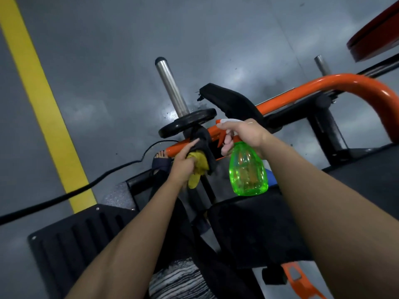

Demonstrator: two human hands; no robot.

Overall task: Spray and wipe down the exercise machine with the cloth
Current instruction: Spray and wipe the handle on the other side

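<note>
L hand [185, 166] clenched the yellow-and-dark cloth [199, 167] against the orange frame bar [174, 150] below the weight plate [187, 124], R hand [243, 134] clasped the green spray bottle [248, 171]: wiping step, prob.; next likely needed a respray further along bar.

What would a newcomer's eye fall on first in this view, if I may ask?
The bright green spray bottle, gripped at its neck by the right hand, stands out at centre. Just left, the left hand presses a yellow and dark cloth against the orange frame below a black weight plate. A yellow floor stripe runs down the left side.
</note>
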